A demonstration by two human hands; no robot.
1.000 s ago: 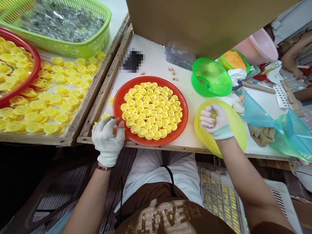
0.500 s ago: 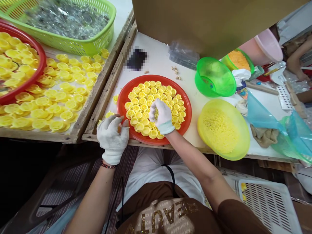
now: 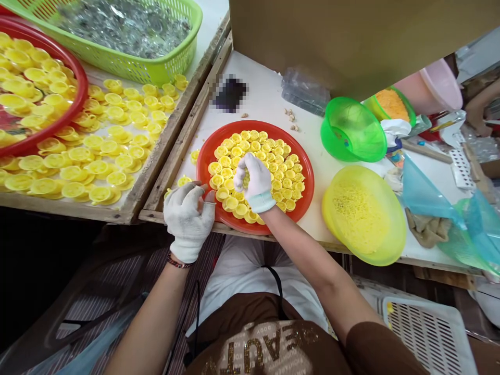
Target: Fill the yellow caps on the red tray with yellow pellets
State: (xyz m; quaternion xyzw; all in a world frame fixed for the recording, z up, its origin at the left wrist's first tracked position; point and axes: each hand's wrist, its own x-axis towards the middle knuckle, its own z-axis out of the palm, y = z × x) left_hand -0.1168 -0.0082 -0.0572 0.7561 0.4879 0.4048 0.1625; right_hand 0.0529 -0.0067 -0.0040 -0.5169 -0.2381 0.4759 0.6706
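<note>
A round red tray [image 3: 302,211] lies at the table's front edge, covered with small yellow plastic cups [image 3: 279,174]. My right hand [image 3: 257,182], in a white glove, is closed over the left-centre of these cups. Small yellow pellets [image 3: 246,179] show inside its curled fingers. At the tray's lower-left rim is my left hand [image 3: 189,216], also gloved, with fingers bent and a gap between thumb and fingers. No object shows in it; whether it touches the rim I cannot tell. To the right, a translucent yellow basin [image 3: 394,224] holds more of the yellow pellets.
At left, a red tray [image 3: 80,88] and the tabletop carry many larger yellow cups [image 3: 80,153]. A green basket [image 3: 167,67] holds clear plastic pieces. Behind the basin stands a green bowl [image 3: 351,133]. A brown board [image 3: 332,41] rises at the back. Another person's arm [image 3: 478,101] shows far right.
My right hand has shifted a little to the left over the cups, still closed. My left hand stays beside the tray's rim. The whole view has shifted slightly.
</note>
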